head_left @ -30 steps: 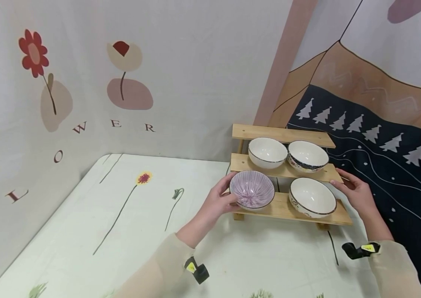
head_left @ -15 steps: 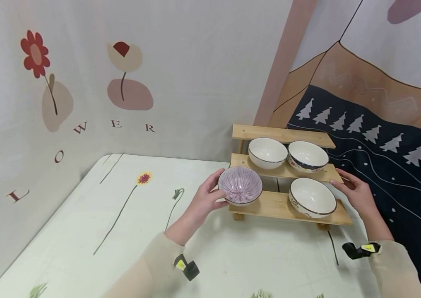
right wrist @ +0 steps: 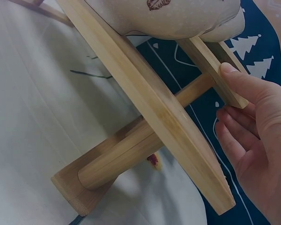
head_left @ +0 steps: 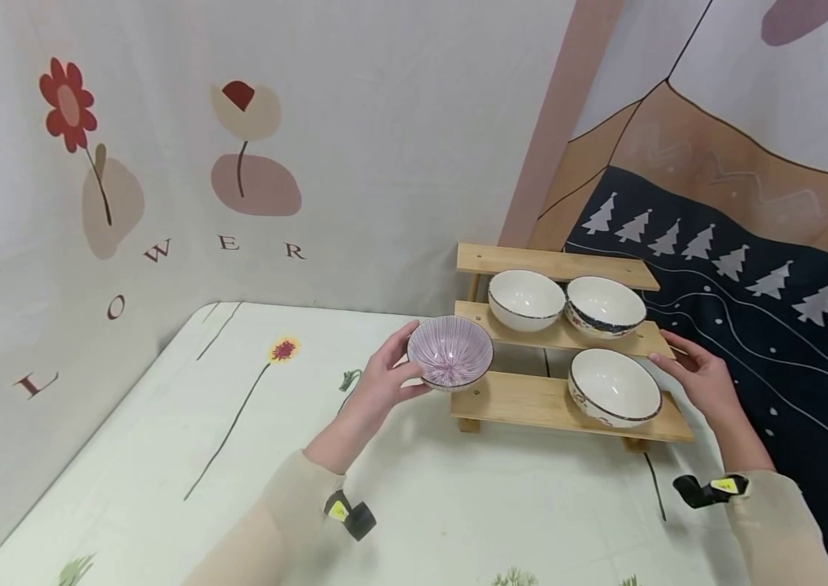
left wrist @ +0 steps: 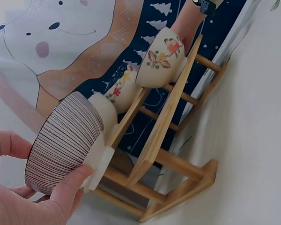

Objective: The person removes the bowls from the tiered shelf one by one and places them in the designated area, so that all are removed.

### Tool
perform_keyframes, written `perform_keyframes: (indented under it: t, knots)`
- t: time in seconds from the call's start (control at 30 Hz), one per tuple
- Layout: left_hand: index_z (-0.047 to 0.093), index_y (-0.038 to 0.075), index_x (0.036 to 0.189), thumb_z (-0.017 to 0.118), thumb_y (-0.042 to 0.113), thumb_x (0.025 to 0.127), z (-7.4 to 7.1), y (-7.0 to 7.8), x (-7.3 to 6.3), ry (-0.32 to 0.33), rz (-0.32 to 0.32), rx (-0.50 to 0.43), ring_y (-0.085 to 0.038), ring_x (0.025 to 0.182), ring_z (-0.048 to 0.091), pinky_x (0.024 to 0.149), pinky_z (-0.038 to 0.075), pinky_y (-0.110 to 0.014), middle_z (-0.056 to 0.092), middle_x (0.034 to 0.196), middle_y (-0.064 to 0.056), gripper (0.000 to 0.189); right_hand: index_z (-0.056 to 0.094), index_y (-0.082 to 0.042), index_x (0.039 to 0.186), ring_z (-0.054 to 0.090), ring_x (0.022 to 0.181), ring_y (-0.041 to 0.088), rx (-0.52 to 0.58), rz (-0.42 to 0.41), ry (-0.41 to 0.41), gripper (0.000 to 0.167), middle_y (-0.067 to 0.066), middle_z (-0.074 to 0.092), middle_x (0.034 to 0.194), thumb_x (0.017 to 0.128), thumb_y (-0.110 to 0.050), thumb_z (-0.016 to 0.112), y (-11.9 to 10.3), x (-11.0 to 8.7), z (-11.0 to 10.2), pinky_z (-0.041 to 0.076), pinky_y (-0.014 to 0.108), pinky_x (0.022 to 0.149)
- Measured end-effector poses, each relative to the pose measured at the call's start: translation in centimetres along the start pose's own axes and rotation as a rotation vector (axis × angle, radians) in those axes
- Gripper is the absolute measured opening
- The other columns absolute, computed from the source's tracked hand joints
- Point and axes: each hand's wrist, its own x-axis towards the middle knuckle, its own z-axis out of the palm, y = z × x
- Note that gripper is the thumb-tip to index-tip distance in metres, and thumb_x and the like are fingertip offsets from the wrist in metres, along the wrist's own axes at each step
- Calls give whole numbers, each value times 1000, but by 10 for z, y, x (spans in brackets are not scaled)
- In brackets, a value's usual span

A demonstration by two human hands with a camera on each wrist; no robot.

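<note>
My left hand grips a purple-striped bowl by its left side. In the left wrist view the thumb lies near the foot of that bowl, which is tilted and apart from the rack. My right hand pinches the right end of the middle board of a three-tier wooden shelf rack; the right wrist view shows thumb above and fingers below the board. A white bowl with a floral outside sits on the lowest board, at its right.
Side by side on the middle board stand a white bowl and a dark-patterned white bowl. The top board is bare. A flower-printed cloth covers the table, and printed curtains hang behind and at the right.
The left hand has lifted the striped bowl off the lowest board and carried it left and slightly up in the head view. The right hand keeps its hold on the rack.
</note>
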Motion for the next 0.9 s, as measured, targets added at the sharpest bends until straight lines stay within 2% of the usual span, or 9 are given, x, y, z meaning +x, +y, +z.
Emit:
perform_keyframes:
  t: [0.1, 0.33, 0.67, 0.9]
  knots:
    - [28, 15, 157, 49, -4, 88, -4, 4, 0, 5, 3, 7, -15, 103, 59, 89, 61, -34, 38, 157, -11, 75, 41, -40, 150, 48, 138, 26, 4, -5, 4, 67, -7, 38, 160, 89, -58, 63, 1, 0, 0, 40, -7, 85]
    - [26, 15, 158, 49, -3, 90, -12, 10, 4, 35, 5, 18, -26, 127, 52, 91, 60, -34, 36, 158, -10, 74, 41, -40, 150, 47, 138, 23, 14, -7, -1, 66, -7, 37, 161, 90, -57, 63, -1, 0, -1, 41, -6, 84]
    - [27, 15, 158, 48, -5, 89, -22, 12, 13, 86, 13, 17, -29, 133, 48, 98, 58, -41, 32, 162, -8, 75, 41, -39, 151, 46, 139, 29, 10, -6, -1, 68, -5, 36, 161, 90, -58, 63, 2, 1, -1, 40, -7, 85]
    - [26, 16, 158, 47, -6, 91, -31, 11, 23, 121, 7, 13, -29, 136, 45, 99, 57, -43, 29, 163, -7, 73, 41, -40, 150, 48, 138, 25, 5, -12, 5, 67, -6, 38, 160, 90, -57, 64, 10, 4, 1, 40, -7, 84]
